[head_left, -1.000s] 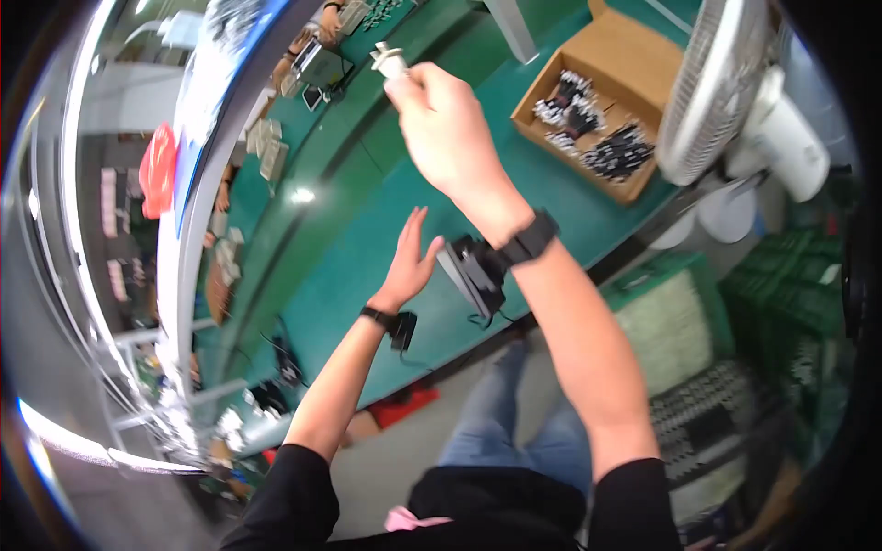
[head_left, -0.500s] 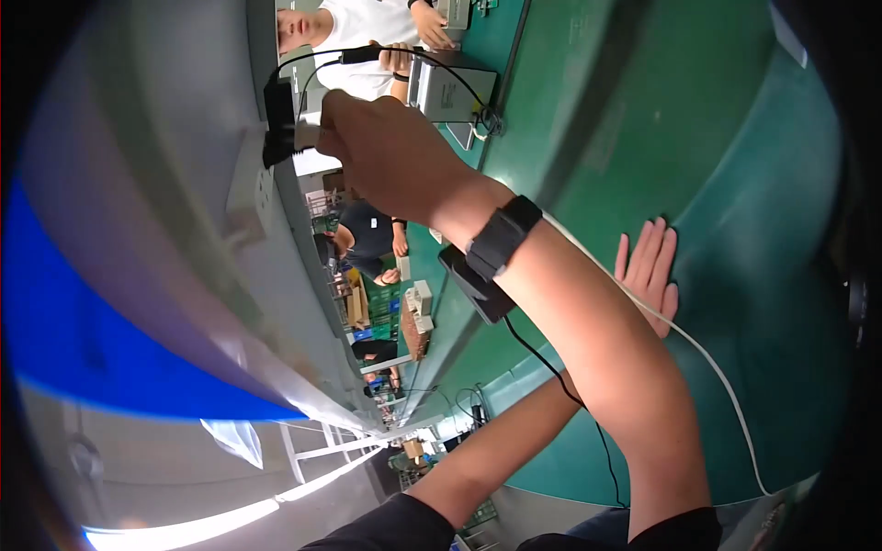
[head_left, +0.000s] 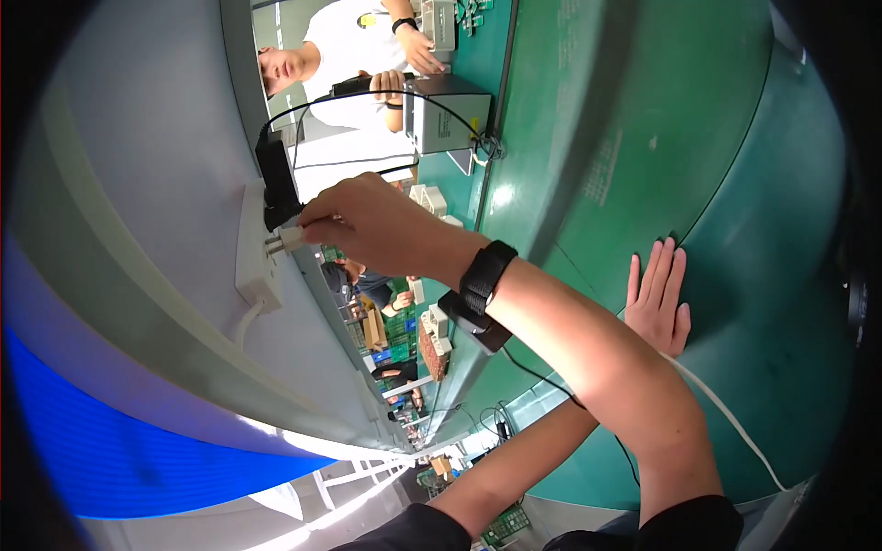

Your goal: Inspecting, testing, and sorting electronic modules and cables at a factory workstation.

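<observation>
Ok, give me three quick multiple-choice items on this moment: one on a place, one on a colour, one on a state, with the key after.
1. Where is the left hand?
A. Flat on the green work table
B. On the white wall-mounted power strip
C. Holding a box

2. What colour is the small plug pinched in the right hand?
A. Red
B. White
C. Yellow

3. How does that plug stand?
A. Lying loose on the table
B. Fully seated, prongs hidden
C. At the strip, metal prongs showing

Key: 1 A, the fingers lie spread on the green surface. 2 B, the plug body is white, just below a black plug already in the strip. 3 C, the prongs are visible between the plug and the strip face.
</observation>
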`<state>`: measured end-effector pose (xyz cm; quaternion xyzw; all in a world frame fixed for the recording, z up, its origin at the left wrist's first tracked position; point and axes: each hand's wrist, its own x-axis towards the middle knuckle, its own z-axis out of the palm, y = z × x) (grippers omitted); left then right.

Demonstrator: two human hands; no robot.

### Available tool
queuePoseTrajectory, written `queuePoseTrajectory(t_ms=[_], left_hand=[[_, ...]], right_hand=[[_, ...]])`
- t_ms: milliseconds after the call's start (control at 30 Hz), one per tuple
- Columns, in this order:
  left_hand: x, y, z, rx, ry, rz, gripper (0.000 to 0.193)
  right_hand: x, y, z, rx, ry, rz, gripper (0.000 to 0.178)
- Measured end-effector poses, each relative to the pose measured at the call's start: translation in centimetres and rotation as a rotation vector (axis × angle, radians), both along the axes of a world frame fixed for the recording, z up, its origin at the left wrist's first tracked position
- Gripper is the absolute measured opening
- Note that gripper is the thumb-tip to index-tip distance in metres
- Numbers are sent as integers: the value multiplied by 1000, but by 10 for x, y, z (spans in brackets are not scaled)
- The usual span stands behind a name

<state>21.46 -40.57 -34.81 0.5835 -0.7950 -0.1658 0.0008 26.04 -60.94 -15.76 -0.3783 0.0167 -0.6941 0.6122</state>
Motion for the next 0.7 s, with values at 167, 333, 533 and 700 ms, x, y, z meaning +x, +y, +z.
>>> queuePoseTrajectory(t_ms=[167, 333, 533, 700], left_hand=[[1, -1, 4, 29, -36, 1, 68], [-2, -2, 2, -25, 33, 26, 68], [-3, 8, -5, -73, 240, 59, 61], [21, 7, -2, -216, 45, -7, 63]], right_hand=[[1, 7, 10, -22, 96, 6, 19], [5, -3, 13, -66, 64, -150, 17], [9, -1, 34, -95, 149, -242, 12], [33, 3, 27, -145, 227, -402, 11]])
